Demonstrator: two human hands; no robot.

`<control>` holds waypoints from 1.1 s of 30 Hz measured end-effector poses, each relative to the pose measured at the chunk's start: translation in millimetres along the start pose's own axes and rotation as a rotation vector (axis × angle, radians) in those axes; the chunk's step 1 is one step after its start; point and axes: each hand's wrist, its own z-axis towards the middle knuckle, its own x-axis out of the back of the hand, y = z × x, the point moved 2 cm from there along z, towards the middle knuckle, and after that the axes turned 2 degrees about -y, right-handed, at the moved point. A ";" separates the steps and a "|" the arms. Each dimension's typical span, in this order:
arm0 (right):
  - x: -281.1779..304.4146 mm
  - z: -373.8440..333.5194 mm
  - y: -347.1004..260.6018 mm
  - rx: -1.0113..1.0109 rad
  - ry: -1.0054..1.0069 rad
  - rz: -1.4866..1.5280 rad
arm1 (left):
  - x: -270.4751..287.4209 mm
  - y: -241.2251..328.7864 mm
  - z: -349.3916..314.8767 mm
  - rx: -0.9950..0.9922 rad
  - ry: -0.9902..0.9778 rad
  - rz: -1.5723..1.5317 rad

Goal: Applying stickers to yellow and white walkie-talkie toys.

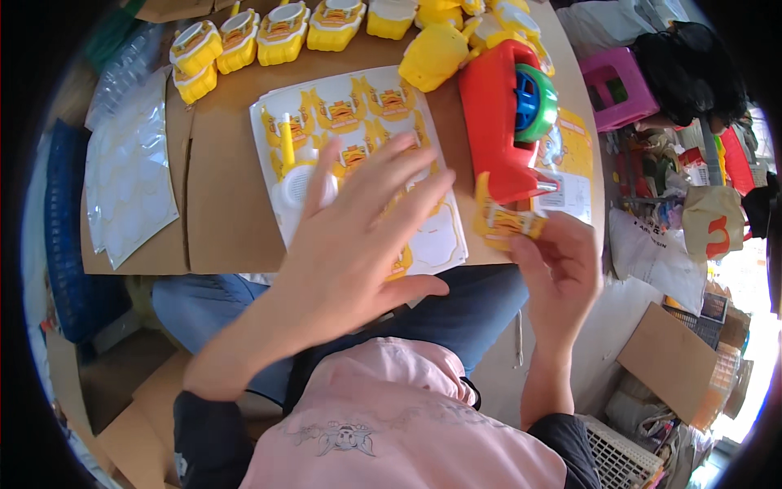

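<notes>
My left hand (358, 216) is spread open above a sheet of yellow cartoon stickers (334, 108), with nothing in its fingers. It hides much of the sheet's middle. Beside its fingertips a white round piece (297, 186) with a yellow stick (287, 143) lies on the sheet. To the right, my right hand (562, 265) pinches a yellow sticker (507, 224) between thumb and forefinger, just in front of a red tape dispenser (493, 122). The dispenser carries a green tape roll (544, 114) on a blue hub.
Several yellow-and-white toy cases (334, 24) line the table's far edge, and a yellow character-shaped piece (432, 55) leans by the dispenser. A used white sticker backing (130, 175) lies at left. A pink stool (617, 90) and piled bags stand right of the cardboard-topped table (224, 216).
</notes>
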 end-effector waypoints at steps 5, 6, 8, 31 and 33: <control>-24.5 3.7 7.4 -0.078 0.016 0.052 | 26.9 -45.8 -79.4 0.333 0.340 -0.067; -31.7 5.4 7.4 -0.082 -0.027 0.062 | 22.2 -55.3 -89.4 0.411 0.358 -0.119; -45.2 11.6 6.0 -0.067 -0.111 0.007 | 16.3 -57.9 -95.3 0.453 0.273 -0.112; -103.0 -30.1 6.2 0.002 -0.413 0.221 | -1.7 -28.5 -102.8 0.607 0.459 -0.606; -102.3 -32.3 2.3 -0.016 -0.392 0.216 | 0.1 -27.7 -102.5 0.645 0.443 -0.605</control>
